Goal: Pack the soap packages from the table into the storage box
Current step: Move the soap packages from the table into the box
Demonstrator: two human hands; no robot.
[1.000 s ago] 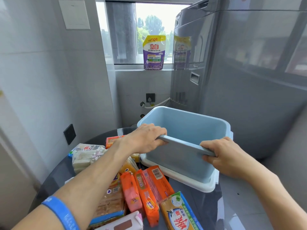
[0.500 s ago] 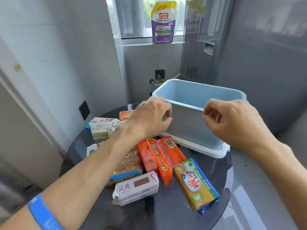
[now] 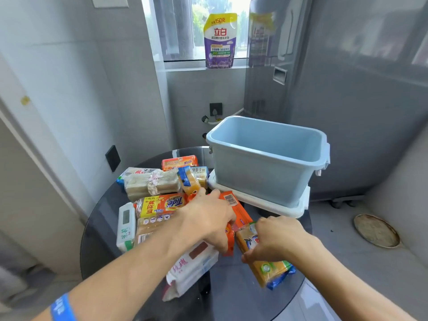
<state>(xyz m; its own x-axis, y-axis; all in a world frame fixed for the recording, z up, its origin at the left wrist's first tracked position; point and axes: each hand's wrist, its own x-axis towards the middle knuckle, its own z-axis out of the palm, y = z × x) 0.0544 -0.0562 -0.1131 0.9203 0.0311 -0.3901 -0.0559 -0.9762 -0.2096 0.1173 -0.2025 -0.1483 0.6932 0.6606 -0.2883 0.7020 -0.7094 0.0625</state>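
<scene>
The light blue storage box point(image 3: 266, 163) stands open and empty on its white lid point(image 3: 261, 202) at the back right of the round dark table point(image 3: 99, 242). Several soap packages lie piled to its left and front. My left hand point(image 3: 208, 218) is down on the orange soap packages point(image 3: 236, 207), with fingers curled over them. My right hand point(image 3: 278, 239) grips the near end of a yellow and blue soap package point(image 3: 271, 269), which lies on the table. A white package with pink writing point(image 3: 192, 267) lies under my left wrist.
A Tide package point(image 3: 159, 205), a white and green package point(image 3: 126, 225), a beige bundle point(image 3: 150, 184) and a far orange package point(image 3: 179, 162) fill the table's left. A detergent pouch point(image 3: 221, 40) stands on the sill. A grey appliance point(image 3: 347, 89) rises right.
Both hands have left the box rim and dropped onto the packages in front of it. The box stays on its lid. The view tilted down.
</scene>
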